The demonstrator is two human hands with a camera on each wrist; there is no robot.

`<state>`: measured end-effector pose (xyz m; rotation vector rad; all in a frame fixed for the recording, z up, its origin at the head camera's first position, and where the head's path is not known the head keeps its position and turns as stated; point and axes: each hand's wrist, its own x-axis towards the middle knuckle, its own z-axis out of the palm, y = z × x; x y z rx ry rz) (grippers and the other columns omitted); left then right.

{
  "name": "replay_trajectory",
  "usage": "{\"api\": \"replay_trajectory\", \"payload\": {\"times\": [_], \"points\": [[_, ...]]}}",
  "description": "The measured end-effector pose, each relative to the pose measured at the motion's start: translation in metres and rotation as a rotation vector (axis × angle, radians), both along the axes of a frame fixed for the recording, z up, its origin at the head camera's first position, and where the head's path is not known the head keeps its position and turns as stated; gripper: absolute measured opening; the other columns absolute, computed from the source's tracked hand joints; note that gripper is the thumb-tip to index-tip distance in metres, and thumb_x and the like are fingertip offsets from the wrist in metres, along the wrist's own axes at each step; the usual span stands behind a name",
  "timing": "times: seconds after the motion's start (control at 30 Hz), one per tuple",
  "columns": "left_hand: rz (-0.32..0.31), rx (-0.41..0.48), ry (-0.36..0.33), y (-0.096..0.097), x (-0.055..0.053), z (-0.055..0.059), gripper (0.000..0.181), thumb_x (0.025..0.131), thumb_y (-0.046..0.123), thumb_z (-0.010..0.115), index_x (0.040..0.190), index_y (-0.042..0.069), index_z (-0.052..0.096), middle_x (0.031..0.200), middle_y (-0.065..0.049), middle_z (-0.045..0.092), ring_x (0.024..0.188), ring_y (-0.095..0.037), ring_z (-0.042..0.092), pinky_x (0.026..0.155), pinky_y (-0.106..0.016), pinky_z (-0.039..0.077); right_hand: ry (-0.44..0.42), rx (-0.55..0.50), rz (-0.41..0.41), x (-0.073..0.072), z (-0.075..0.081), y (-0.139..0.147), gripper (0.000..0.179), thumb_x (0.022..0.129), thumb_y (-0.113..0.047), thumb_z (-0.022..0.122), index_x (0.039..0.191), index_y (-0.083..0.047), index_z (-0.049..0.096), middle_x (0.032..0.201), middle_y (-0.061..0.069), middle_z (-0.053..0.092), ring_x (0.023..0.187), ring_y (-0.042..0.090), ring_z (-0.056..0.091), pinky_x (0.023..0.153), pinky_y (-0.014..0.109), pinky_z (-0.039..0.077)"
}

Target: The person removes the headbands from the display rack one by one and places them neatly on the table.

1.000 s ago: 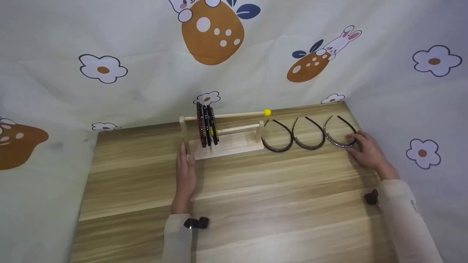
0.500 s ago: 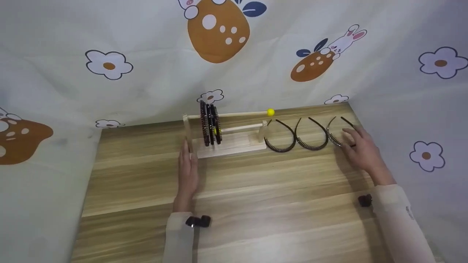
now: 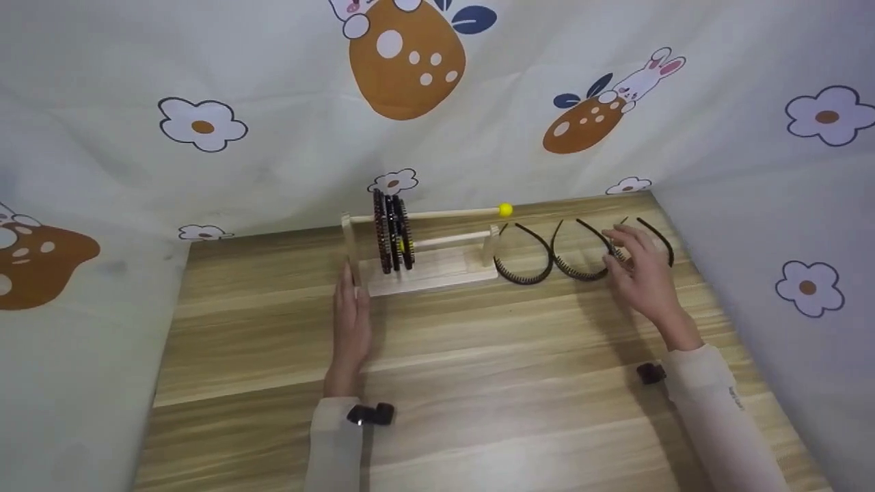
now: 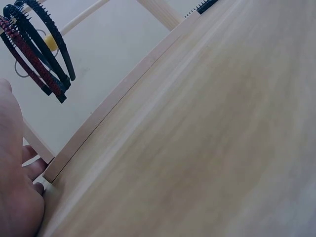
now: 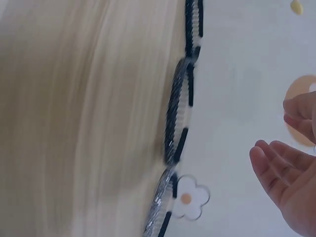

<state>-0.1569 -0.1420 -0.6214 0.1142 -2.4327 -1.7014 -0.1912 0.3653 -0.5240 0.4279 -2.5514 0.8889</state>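
Note:
My left hand [image 3: 352,328] lies with straight fingers against the left end of a wooden rack [image 3: 437,272]. Several dark toothed headbands [image 3: 391,232] hang together on the rack's upper rod, near its left post; one shows a reddish colour in the left wrist view. To the right of the rack, three headbands lie in a row on the table: a left one [image 3: 525,280], a middle one [image 3: 577,275] and a right one [image 3: 670,253]. My right hand [image 3: 646,277] is above the right headband, partly hiding it. In the right wrist view its fingers are loosely bent and hold nothing.
A yellow ball [image 3: 505,210] caps the upper rod's right end. The wood-grain table [image 3: 478,383] meets a printed cloth backdrop [image 3: 287,157] at the back and sides. Cameras are strapped at both wrists.
My right hand has let go of the right headband, lifted off and moved left toward the middle one. My left hand stays at the rack's end.

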Motion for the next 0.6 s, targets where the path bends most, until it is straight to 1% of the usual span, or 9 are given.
{"api": "replay_trajectory", "payload": {"times": [0.07,0.17,0.3,0.4,0.5,0.6], "points": [[-0.001,0.000,-0.005,-0.001,0.000,0.000,0.065,0.122,0.039,0.033,0.180,0.019,0.012,0.185,-0.017,0.013,0.167,-0.050,0.018,0.128,-0.080,0.014,0.009,-0.020,0.011,0.001,0.002,-0.011,0.042,0.101,0.008,0.075,0.143,0.004,0.068,0.151,0.030,0.060,0.104,0.040,0.072,0.070,0.001,0.043],[-0.005,-0.001,-0.017,-0.002,0.001,0.001,0.067,0.121,0.044,0.032,0.180,0.018,0.012,0.186,-0.017,0.010,0.167,-0.051,0.015,0.129,-0.080,0.013,0.022,-0.054,0.029,0.003,0.007,-0.028,0.040,0.104,0.006,0.072,0.143,0.003,0.068,0.150,0.027,0.062,0.100,0.035,0.071,0.068,0.003,0.045],[0.002,-0.005,-0.023,-0.003,0.002,0.003,0.068,0.121,0.045,0.031,0.180,0.017,0.012,0.186,-0.017,0.009,0.168,-0.049,0.014,0.130,-0.078,0.012,0.036,-0.126,0.069,0.005,0.011,-0.047,0.041,0.104,0.009,0.070,0.144,0.002,0.068,0.149,0.024,0.063,0.104,0.036,0.071,0.067,0.007,0.049],[0.006,-0.007,-0.022,-0.003,0.002,0.004,0.068,0.121,0.045,0.032,0.180,0.018,0.012,0.186,-0.017,0.010,0.168,-0.048,0.014,0.130,-0.078,0.013,0.056,-0.172,0.081,0.005,0.014,-0.060,0.040,0.103,0.010,0.070,0.143,0.002,0.069,0.147,0.022,0.065,0.108,0.036,0.071,0.071,0.008,0.053],[0.002,-0.004,-0.025,-0.001,0.002,0.004,0.068,0.121,0.045,0.032,0.180,0.019,0.012,0.186,-0.017,0.011,0.168,-0.049,0.016,0.129,-0.079,0.014,0.084,-0.209,0.061,0.005,0.019,-0.071,0.035,0.104,0.008,0.071,0.139,0.002,0.072,0.141,0.020,0.069,0.106,0.027,0.072,0.075,0.009,0.055],[0.003,-0.002,-0.023,0.001,0.003,0.006,0.067,0.121,0.042,0.032,0.180,0.019,0.012,0.186,-0.016,0.012,0.167,-0.049,0.017,0.129,-0.079,0.014,0.101,-0.260,0.022,0.005,0.023,-0.082,0.031,0.104,0.005,0.073,0.135,0.002,0.074,0.133,0.018,0.073,0.103,0.011,0.071,0.076,0.010,0.055]]}}
